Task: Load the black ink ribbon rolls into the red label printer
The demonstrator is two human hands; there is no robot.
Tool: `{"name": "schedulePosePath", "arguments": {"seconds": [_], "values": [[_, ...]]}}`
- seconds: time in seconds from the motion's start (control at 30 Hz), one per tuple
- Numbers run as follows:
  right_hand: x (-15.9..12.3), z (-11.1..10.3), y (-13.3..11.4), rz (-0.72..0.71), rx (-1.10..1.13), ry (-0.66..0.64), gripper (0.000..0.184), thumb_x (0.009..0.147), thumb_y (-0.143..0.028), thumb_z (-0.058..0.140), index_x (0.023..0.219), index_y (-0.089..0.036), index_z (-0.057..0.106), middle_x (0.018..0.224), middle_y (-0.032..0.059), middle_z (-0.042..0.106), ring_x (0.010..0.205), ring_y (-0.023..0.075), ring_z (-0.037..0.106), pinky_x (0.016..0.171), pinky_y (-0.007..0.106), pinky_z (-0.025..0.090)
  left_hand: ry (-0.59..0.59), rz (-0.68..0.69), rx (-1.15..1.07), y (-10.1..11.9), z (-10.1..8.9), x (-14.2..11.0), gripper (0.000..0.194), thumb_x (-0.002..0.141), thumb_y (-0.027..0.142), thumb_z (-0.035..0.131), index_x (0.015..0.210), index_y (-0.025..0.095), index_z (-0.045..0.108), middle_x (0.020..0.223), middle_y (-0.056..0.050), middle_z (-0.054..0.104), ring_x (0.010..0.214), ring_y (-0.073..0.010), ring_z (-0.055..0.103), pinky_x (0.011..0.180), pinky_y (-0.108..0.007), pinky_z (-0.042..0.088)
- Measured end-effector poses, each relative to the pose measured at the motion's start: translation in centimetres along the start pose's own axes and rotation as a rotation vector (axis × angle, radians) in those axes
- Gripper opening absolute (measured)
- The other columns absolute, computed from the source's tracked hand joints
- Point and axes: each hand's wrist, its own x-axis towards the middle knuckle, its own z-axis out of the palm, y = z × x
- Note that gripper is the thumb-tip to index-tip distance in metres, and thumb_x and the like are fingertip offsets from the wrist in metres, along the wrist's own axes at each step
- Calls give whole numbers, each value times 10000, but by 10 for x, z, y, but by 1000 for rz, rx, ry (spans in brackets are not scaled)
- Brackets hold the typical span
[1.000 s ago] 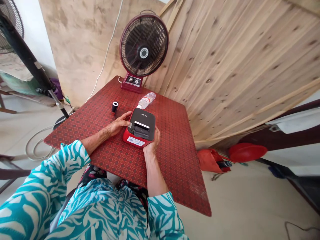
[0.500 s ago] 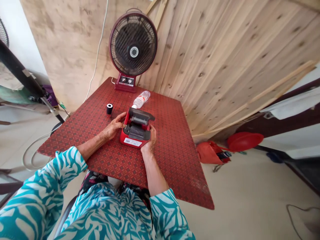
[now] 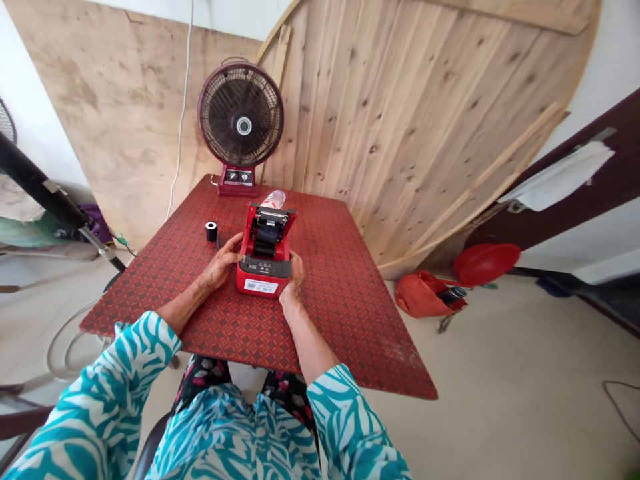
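Glossy red plastic label printer (image 3: 263,277) sits lid-up between my hands — left hand (image 3: 219,262) open, fingers against its side; right hand (image 3: 295,279) curled round right edge — small black spool (image 3: 211,231) near left hand, on red patterned tabletop (image 3: 340,333).

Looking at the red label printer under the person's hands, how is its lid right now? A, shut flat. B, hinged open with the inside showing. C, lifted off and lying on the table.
B: the lid of the label printer stands raised at the far end, exposing the black roller inside.
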Motion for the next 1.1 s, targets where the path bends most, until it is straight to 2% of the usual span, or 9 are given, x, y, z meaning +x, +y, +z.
{"name": "schedulePosePath", "arguments": {"seconds": [0.07, 0.13, 0.23, 0.3, 0.43, 0.57, 0.67, 0.83, 1.1], "values": [[2, 2, 2, 14, 17, 7, 370, 821, -455, 506, 1006, -196, 694, 1046, 25, 706, 962, 163, 620, 872, 307, 467, 11, 3, 104, 4, -3, -1, 696, 695, 308, 645, 1377, 220, 535, 1423, -90, 580, 1371, -301, 467, 1120, -436, 388], [4, 4, 4, 36, 46, 12, 378, 815, -460, 513, 1015, -191, 689, 1019, 25, 714, 937, 163, 618, 858, 311, 471, 101, 65, 267, 14, -4, -3, 610, 734, 363, 668, 1321, 223, 580, 1415, -95, 579, 1335, -298, 498, 1097, -424, 405], [6, 5, 7, 28, 67, -2, 387, 821, -478, 521, 1028, -198, 690, 1006, 22, 719, 973, 172, 609, 885, 323, 471, 203, 197, 551, 37, 3, -3, 422, 798, 463, 662, 1137, 214, 680, 1263, -98, 658, 1137, -272, 613, 991, -399, 474], [7, 4, 8, 4, 65, -13, 381, 828, -485, 527, 1022, -203, 695, 1013, 22, 717, 1009, 178, 601, 914, 330, 464, 77, 222, 769, 55, 12, 5, 343, 828, 481, 635, 1024, 216, 729, 1080, -82, 713, 978, -248, 650, 926, -389, 500], [6, 4, 8, -33, 84, -25, 363, 837, -483, 528, 999, -209, 702, 1004, 18, 707, 1008, 171, 594, 950, 331, 447, -380, 128, 1220, 75, 34, 42, 176, 758, 306, 664, 880, 256, 780, 962, -49, 746, 948, -260, 662, 956, -382, 470], [6, 7, 7, -24, 117, -25, 349, 841, -464, 512, 993, -216, 703, 968, 8, 700, 982, 162, 586, 951, 329, 448, -443, -5, 1511, 67, 45, 82, 179, 631, 261, 733, 806, 268, 770, 896, -59, 754, 986, -306, 673, 925, -364, 478], [6, 9, 7, -19, 92, -5, 324, 848, -430, 491, 965, -222, 711, 979, 8, 702, 985, 160, 586, 974, 331, 434, -457, -4, 1602, 55, 47, 96, 159, 608, 295, 761, 762, 258, 746, 851, -75, 743, 967, -313, 682, 881, -356, 495], [8, 12, 9, -21, 67, -2, 321, 847, -413, 471, 968, -229, 705, 1013, 15, 701, 1013, 166, 588, 1008, 342, 420, -453, 8, 1656, 47, 49, 95, 144, 622, 288, 758, 745, 227, 718, 859, -112, 731, 951, -332, 684, 866, -378, 496], [9, 12, 7, -26, 48, -3, 308, 840, -416, 470, 941, -235, 698, 997, 14, 687, 1018, 171, 574, 992, 335, 411, -467, -64, 1823, 76, 63, 82, 285, 658, 211, 704, 933, 269, 750, 891, -62, 738, 964, -312, 678, 831, -341, 482]]}}
